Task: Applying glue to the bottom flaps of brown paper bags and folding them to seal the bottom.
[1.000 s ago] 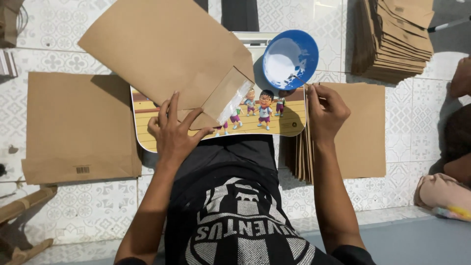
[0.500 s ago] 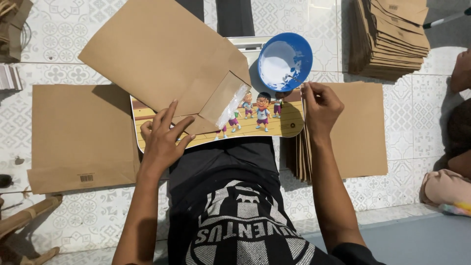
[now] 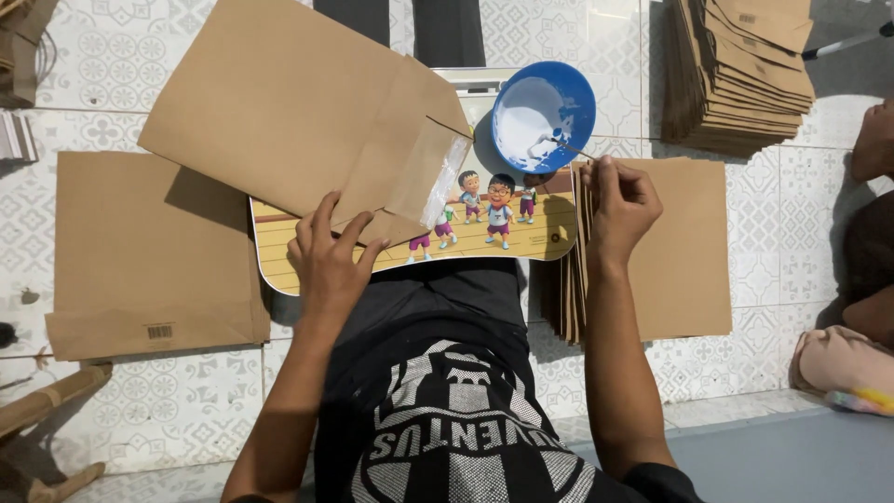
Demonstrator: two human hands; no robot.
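Left hand (image 3: 331, 251) pins brown envelope (image 3: 298, 116); right hand (image 3: 619, 200) dips stick (thin) into blue bowl (image 3: 544, 114).

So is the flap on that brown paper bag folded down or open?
Open: the flap on the brown paper bag lies unfolded, white glue along its edge.

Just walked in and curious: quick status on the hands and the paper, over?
Left hand flat on brown paper sheet, glued flap open. Right hand pinching thin stick into blue glue bowl. Nothing in the way.
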